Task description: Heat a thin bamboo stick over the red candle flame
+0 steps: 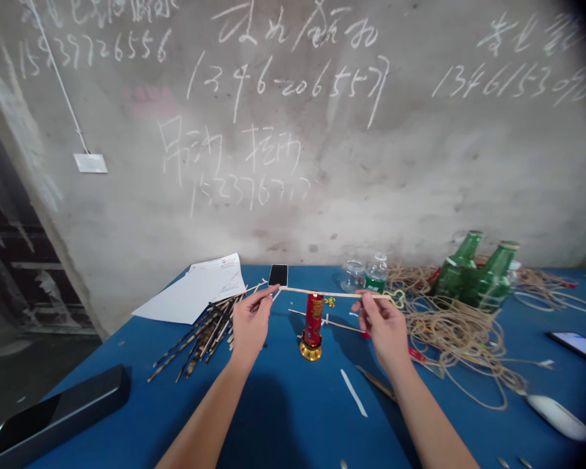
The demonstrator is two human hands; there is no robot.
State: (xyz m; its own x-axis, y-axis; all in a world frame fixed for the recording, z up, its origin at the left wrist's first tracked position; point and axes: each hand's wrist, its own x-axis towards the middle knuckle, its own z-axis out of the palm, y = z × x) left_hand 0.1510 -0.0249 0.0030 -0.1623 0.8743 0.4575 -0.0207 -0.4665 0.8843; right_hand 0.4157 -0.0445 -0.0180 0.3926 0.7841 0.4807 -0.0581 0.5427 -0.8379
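A thin pale stick (pixel 322 293) is stretched level between my two hands, just above the top of a red candle (pixel 314 319) in a gold-coloured base (pixel 311 350). My left hand (pixel 252 322) pinches its left end, where a short piece angles downward. The fingers of my right hand (pixel 381 322) are closed round the stick towards its other end. Beyond them shows a yellowish looped piece (pixel 397 299); whether it is joined to the stick I cannot tell. Whether the candle burns is unclear. Behind it lies another thin stick (pixel 344 324).
Dark-streaked sticks (pixel 208 339) and white paper (pixel 185 293) lie left. To the right are coiled cord (pixel 461 332), green bottles (pixel 491 277), a glass jar (pixel 352 277) and a white mouse-shaped object (pixel 558 417). A knife-like tool (pixel 375 382) lies near my right forearm; a grey device (pixel 58 413) sits front left.
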